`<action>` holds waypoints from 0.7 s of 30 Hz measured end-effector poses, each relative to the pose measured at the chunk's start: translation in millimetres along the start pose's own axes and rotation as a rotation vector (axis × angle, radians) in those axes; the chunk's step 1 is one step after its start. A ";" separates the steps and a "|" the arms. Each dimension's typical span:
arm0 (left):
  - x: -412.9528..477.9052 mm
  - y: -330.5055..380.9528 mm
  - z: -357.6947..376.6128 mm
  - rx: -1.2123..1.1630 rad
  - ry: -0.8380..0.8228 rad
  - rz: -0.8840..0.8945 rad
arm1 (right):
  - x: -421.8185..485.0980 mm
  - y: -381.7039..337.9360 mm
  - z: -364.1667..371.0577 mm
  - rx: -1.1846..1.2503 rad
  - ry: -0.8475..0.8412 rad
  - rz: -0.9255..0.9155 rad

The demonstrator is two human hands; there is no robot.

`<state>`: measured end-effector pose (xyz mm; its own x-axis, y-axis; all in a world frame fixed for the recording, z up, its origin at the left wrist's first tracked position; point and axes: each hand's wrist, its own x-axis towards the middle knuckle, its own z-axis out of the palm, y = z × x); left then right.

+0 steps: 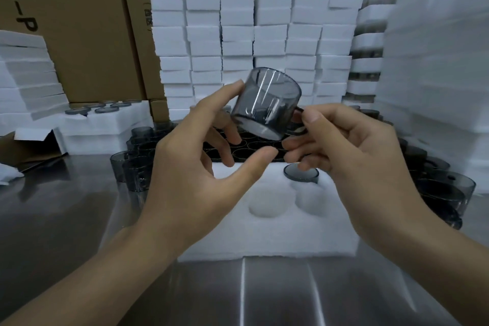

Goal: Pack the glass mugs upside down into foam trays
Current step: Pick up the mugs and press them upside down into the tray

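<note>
While one glass mug is held in the air, the packing stands at an early stage. Far left of the grip and beyond it, a filled foam tray shows mug bases uppermost and is judged complete. Left of and below the grip, loose mugs stand upright on the metal table, not yet packed. Left hand: fingers relaxed and spread, index fingertip touching the mug's wall, thumb apart from the glass; it steadies and does not clasp. Held mug: smoky grey, transparent, straight-walled, tilted, handle to the right; which end is the mouth cannot be told. Right hand: thumb and forefinger pinch the handle and carry the mug. Directly below the grip lies the current foam tray. One seated mug sits upside down in a recess just under the right hand's fingers. At least two round recesses nearer the viewer are empty, and any under the left hand are hidden. Right of and below the grip lies a further crowd of mugs. Judgement: one tray done, one mug of the present tray seated, most of the stock unpacked
</note>
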<state>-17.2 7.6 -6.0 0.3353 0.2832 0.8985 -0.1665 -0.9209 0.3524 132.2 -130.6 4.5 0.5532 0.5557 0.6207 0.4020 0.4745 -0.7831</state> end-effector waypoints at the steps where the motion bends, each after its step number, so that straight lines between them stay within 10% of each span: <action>1: 0.7 -0.6 -0.2 0.013 -0.004 0.006 | 0.9 -0.1 0.1 0.049 0.006 0.044; 21: 2.8 -1.9 -1.3 -0.088 0.079 -0.046 | 5.9 -12.0 -2.7 0.218 -0.216 0.223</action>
<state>-17.2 10.4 -3.8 0.2710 0.3479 0.8975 -0.2345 -0.8805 0.4121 132.6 -134.8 17.4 0.4333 0.7819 0.4482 0.1119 0.4468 -0.8876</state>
